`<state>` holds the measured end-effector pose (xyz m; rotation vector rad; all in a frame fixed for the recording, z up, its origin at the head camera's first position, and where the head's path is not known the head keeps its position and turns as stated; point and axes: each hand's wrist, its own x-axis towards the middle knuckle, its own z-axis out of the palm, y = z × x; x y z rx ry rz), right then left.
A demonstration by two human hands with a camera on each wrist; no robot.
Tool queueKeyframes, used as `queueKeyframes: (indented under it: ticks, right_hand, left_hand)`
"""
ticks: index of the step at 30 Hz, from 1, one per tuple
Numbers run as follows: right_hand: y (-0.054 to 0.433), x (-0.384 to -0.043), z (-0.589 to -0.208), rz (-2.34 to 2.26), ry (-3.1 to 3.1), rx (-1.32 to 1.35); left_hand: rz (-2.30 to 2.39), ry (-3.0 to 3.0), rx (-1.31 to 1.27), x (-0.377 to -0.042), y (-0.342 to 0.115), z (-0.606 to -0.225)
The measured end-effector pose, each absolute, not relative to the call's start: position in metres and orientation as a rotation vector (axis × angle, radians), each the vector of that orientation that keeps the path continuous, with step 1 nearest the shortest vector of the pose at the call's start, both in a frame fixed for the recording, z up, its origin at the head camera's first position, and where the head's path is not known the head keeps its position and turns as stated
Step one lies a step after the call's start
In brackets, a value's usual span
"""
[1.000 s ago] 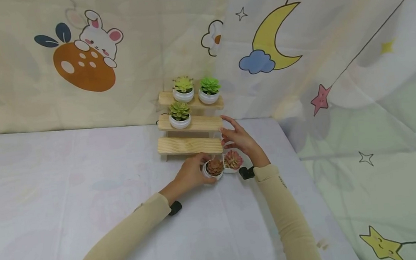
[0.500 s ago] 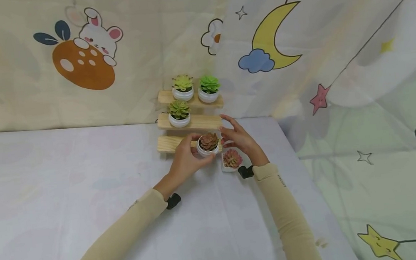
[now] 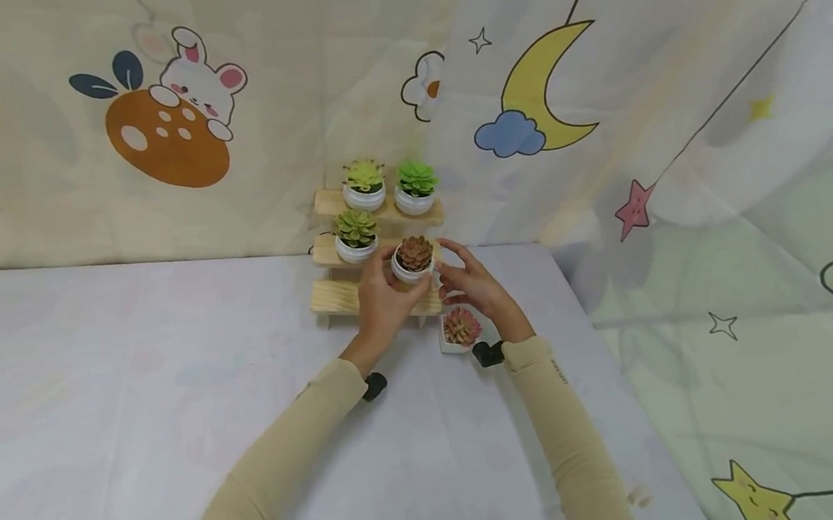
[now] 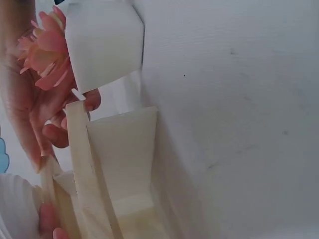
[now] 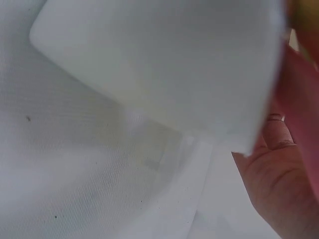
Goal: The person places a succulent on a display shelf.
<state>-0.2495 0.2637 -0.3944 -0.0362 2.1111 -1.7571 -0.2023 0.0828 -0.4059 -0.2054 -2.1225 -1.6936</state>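
My left hand (image 3: 381, 297) holds the white round pot (image 4: 15, 206) of a brown artificial succulent (image 3: 414, 253), thumb and fingers on its sides. The pot is over the right part of the middle tier of a wooden three-tier stand (image 3: 335, 298), close to the board in the head view. My right hand (image 3: 483, 291) grips the stand's right end, its fingertips at the board ends in the left wrist view. Beneath it on the table, a pink succulent (image 3: 461, 326) sits in a white angular pot (image 5: 149, 64), which fills much of the right wrist view.
On the top tier stand a yellow-green succulent (image 3: 364, 183) and a bright green one (image 3: 415, 186). Another green succulent (image 3: 356, 234) occupies the middle tier's left part. A printed curtain (image 3: 180, 224) hangs behind the white-covered table (image 3: 138, 421).
My left hand has lifted the brown succulent from the table beside the pink one, up past the lowest tier to the middle tier. The right hand has stayed at the stand's end.
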Motion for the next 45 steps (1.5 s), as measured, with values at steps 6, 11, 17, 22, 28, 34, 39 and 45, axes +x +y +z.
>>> queueKeyframes:
  ticks: [6, 11, 17, 22, 28, 34, 39, 45]
  right_hand:
    - [0.263, -0.252, -0.395, -1.762, 2.123, -0.032]
    - [0.263, -0.252, -0.395, -1.779, 2.108, -0.014]
    - [0.263, -0.253, -0.396, -1.779, 2.104, -0.018]
    - [0.263, -0.253, -0.398, -1.776, 2.107, -0.03]
    - [0.262, -0.253, -0.397, -1.77, 2.105, -0.021]
    - [0.263, -0.256, -0.394, -1.769, 2.133, -0.062]
    - [0.264, -0.257, -0.395, -1.763, 2.13, -0.082]
    - [0.264, -0.256, -0.397, -1.76, 2.116, -0.066]
  left_hand:
    - [-1.652, -2.183, -0.19, -0.211, 0.084, -0.403]
    - [-1.646, -2.227, -0.193, -0.216, 0.085, -0.402]
    - [-1.642, -2.245, -0.218, -0.222, 0.086, -0.402]
    - [-1.651, -2.298, -0.226, -0.227, 0.086, -0.401]
    - [-1.707, -2.33, -0.258, -0.225, 0.087, -0.401]
    - [-1.827, -2.357, -0.298, -0.198, 0.086, -0.408]
    - [-1.886, -2.386, -0.347, -0.18, 0.083, -0.414]
    - [-2.044, -2.421, -0.427, -0.162, 0.082, -0.427]
